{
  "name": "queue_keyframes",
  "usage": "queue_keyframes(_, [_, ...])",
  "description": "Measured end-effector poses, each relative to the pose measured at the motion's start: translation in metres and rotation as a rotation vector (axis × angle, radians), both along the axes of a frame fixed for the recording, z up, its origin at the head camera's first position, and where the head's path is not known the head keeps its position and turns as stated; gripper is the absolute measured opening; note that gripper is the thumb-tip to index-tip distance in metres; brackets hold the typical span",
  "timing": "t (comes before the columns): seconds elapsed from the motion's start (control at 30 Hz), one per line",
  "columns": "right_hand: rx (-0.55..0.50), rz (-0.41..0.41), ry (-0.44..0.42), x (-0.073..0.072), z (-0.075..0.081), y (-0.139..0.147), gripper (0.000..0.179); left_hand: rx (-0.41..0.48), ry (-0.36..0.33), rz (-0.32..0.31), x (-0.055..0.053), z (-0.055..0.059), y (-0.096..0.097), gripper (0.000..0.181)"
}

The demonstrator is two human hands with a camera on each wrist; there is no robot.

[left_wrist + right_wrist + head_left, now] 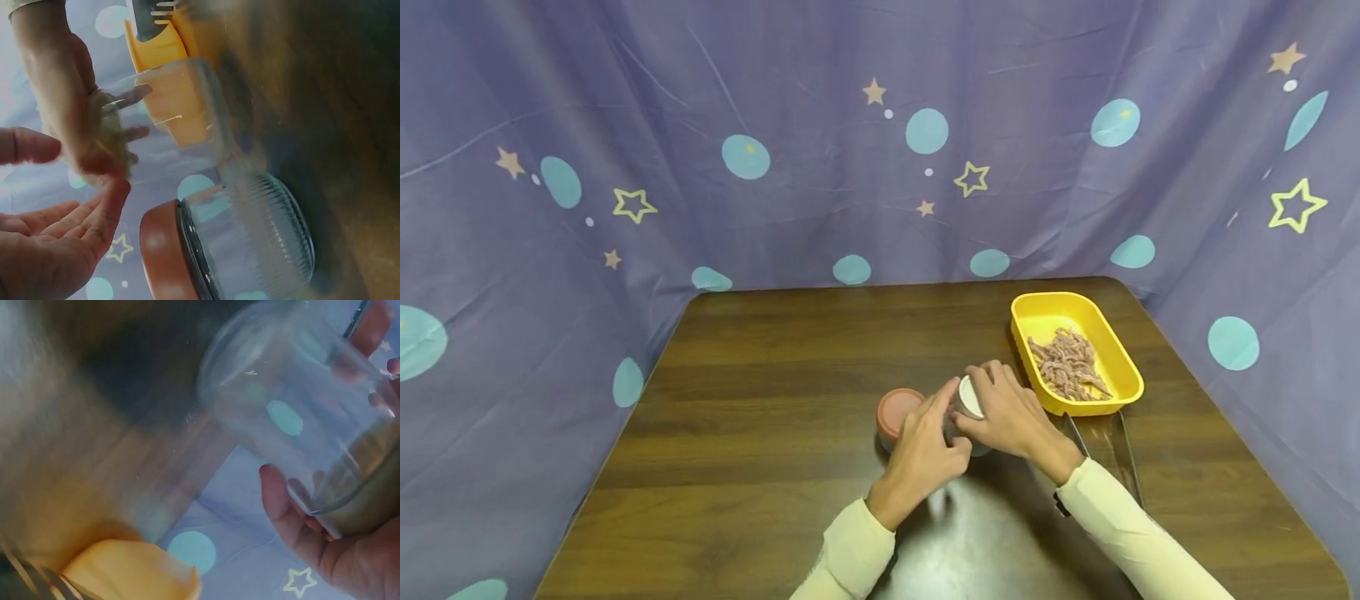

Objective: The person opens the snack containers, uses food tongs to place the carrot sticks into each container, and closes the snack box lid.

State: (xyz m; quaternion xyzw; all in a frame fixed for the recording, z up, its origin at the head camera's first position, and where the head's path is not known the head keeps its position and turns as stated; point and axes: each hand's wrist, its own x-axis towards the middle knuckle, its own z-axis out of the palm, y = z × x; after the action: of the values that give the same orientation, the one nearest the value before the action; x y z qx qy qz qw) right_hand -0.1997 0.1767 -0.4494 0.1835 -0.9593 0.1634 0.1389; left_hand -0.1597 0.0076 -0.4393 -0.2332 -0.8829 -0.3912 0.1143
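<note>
On the counter [760, 375], my yellow tray [1051, 312] at the right holds loosely heaped brownish strips [1066, 365]. Left of it are a red-lidded jar [244, 231], clear-sided, and, nearer the tray, a clear jar [294, 422]. My right hand [1009, 417] grips that one's pale lid [970, 398]; my left hand [923, 458], fingers nearly straight, reaches its edge.

Curtain [820, 200]: purple-blue, printed with teal ovals, tan solid stars, yellow outline stars, white dots. Table [760, 400]: brown, streaked wood grain. Tray [1097, 408] yellow; red-brown lid [898, 410], whitish lid [971, 398]; sleeves [859, 542] pale cream.
</note>
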Motion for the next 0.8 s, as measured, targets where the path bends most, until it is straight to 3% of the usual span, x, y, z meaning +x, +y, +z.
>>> queue_keyframes(0.1, [-0.136,-0.075,-0.023,0.006,0.002,0.003,0.061,-0.011,0.027,-0.033,0.005,-0.002,0.001,0.08])
queue_keyframes(0.2, [-0.274,-0.152,-0.088,0.018,0.012,0.005,0.061,-0.081,0.093,-0.03,0.01,-0.004,0.004,0.089])
queue_keyframes(0.37, [-0.462,-0.26,-0.254,0.041,0.032,0.0,0.062,-0.218,0.252,0.067,0.017,-0.004,0.015,0.111])
queue_keyframes(0.5, [-0.526,-0.318,-0.347,0.059,0.039,-0.01,0.063,-0.263,0.334,0.138,0.019,-0.004,0.02,0.119])
queue_keyframes(0.63, [-0.553,-0.341,-0.397,0.07,0.043,-0.017,0.064,-0.272,0.364,0.174,0.022,-0.004,0.023,0.12])
queue_keyframes(0.8, [-0.542,-0.318,-0.409,0.076,0.046,-0.02,0.068,-0.234,0.417,0.185,0.025,-0.005,0.022,0.101])
